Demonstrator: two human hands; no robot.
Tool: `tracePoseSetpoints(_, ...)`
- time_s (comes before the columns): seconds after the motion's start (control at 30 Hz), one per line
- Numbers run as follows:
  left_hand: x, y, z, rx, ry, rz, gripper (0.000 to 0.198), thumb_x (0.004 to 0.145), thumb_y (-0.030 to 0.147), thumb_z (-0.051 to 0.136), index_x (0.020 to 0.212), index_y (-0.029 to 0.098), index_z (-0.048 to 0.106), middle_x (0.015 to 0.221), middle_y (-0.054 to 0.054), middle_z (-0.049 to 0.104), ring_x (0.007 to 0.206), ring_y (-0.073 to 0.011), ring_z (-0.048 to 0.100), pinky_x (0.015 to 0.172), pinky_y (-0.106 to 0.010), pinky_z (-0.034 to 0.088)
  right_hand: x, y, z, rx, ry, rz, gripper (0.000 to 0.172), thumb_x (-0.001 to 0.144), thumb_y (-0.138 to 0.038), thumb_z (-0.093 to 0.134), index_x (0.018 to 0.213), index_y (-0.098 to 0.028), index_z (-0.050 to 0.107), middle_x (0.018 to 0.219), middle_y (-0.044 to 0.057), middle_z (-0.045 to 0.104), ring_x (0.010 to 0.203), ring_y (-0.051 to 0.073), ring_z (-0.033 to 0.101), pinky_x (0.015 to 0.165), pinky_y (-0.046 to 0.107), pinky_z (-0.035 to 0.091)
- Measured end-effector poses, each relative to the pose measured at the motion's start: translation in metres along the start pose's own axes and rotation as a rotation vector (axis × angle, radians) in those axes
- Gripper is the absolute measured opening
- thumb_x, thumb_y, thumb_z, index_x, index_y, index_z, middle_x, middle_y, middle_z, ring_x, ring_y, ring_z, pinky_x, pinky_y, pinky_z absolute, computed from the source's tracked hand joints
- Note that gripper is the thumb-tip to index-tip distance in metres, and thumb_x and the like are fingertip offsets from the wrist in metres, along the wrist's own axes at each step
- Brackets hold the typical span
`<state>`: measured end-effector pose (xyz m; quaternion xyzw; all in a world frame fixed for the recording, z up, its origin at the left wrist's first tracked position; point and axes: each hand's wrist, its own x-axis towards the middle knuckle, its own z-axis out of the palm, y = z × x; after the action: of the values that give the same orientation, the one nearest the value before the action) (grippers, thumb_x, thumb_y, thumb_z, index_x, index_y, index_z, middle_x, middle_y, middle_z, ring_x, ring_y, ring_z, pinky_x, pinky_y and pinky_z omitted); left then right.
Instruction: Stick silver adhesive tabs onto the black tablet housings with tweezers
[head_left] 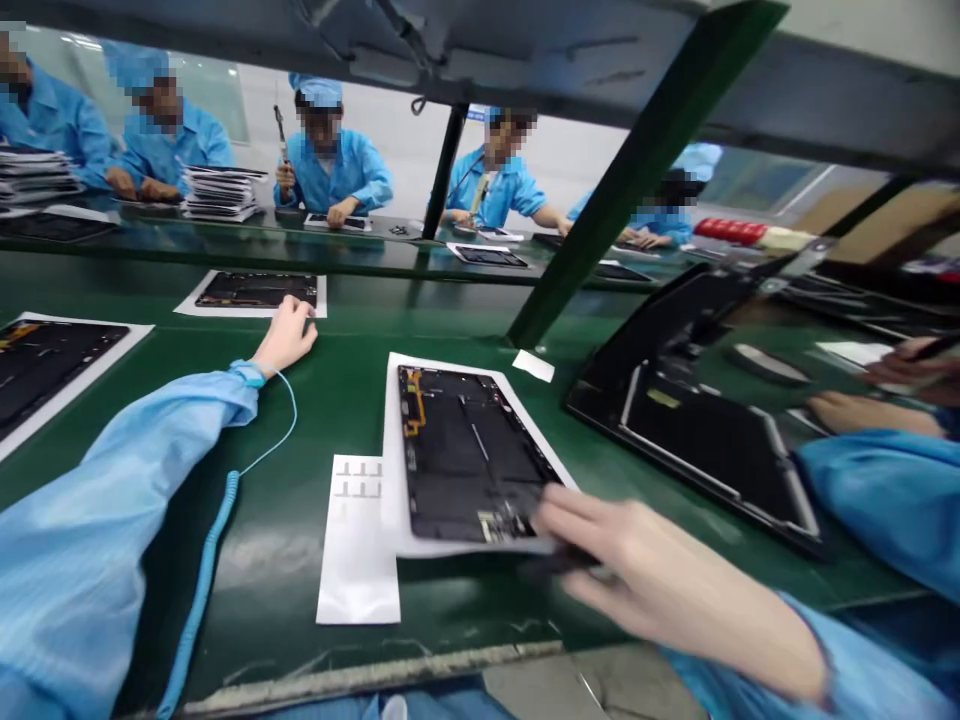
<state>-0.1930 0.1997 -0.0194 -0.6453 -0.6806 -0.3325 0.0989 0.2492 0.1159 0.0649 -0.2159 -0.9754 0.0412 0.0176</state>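
At the centre of the frame: a black device casing [446,465] lies on a white sheet [395,490] on our green bench [465,610], its inner parts facing up, an orange ribbon [412,402] at its upper left.
Right hand [626,550]: blurred, right of lower centre, at the casing's lower right corner; our thumb and fingers are around a smeared dark shape [559,562], and we cannot tell whether they are clamped on it.
Left hand [287,332]: in the upper left, fingers bent at the right edge of a second casing [244,290] on its own sheet; we cannot tell whether they pinch anything.
Coiled cord [206,580]: runs from our left wrist to the lower left.
Label strip [358,560]: left of lower centre, against the central sheet, with small grey pieces in rows near its top.
Third casing [56,370]: on white paper at the left edge.
Black fixture [705,455]: at right, one part raised and tilted, near another person's blue sleeve [885,500].
Co-workers [341,165]: in blue along the top.
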Motion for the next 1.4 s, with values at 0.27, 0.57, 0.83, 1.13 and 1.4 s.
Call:
tracePoseSetpoints(0.27,-0.103,0.08,-0.061,-0.277,-0.291,0.404,0.019,0.096,0.026,0.044,0.092,0.017,0.059,0.092,-0.006,0.063,0.091,-0.0176,0.058,0.085,-0.034,0.049,-0.047,0.011,0.054,0.186,0.137,0.124,0.022,0.077,-0.007,0.042,0.083,-0.023,0.056,0.076,0.003,0.062,0.058,0.018,0.064,0.051,0.029,0.054)
tracePoseSetpoints(0.57,-0.144,0.132,-0.076,-0.362,-0.698,0.549,0.041,0.09,0.039,0.059,0.124,0.017,0.056,0.134,-0.014,0.055,0.126,-0.0274,0.048,0.106,-0.041,0.039,-0.043,0.01,0.03,0.346,0.244,0.152,0.013,0.083,-0.021,0.055,0.087,-0.027,0.066,0.085,0.009,0.067,0.073,0.024,0.068,0.06,0.034,0.058)
tracePoseSetpoints(0.83,-0.148,0.127,-0.068,-0.265,-0.651,0.468,0.057,0.09,0.049,0.057,0.136,0.018,0.047,0.146,-0.014,0.044,0.134,-0.0311,0.039,0.11,-0.049,0.034,0.04,-0.017,0.0,1.027,0.414,0.204,0.06,0.091,-0.066,0.043,0.063,-0.02,0.07,0.061,0.005,0.062,0.047,0.015,0.059,0.043,0.027,0.048)
tracePoseSetpoints(1.13,-0.144,0.126,-0.067,-0.368,-0.676,0.356,0.053,0.094,0.047,0.053,0.138,0.02,0.043,0.141,-0.013,0.048,0.13,-0.0263,0.044,0.107,-0.041,0.042,0.129,-0.032,0.042,1.306,-0.016,0.005,0.037,0.08,-0.052,0.07,0.083,-0.017,0.06,0.076,0.001,0.068,0.069,0.016,0.07,0.066,0.025,0.056)
tracePoseSetpoints(1.4,-0.146,0.128,-0.061,-0.083,-0.714,0.386,0.081,0.092,0.064,0.041,0.15,0.01,0.024,0.156,-0.019,0.025,0.144,-0.0326,0.025,0.117,-0.05,0.022,0.136,-0.033,0.074,1.342,0.066,0.048,0.039,0.087,-0.057,0.059,0.085,-0.018,0.051,0.073,0.002,0.066,0.067,0.018,0.071,0.065,0.03,0.059)
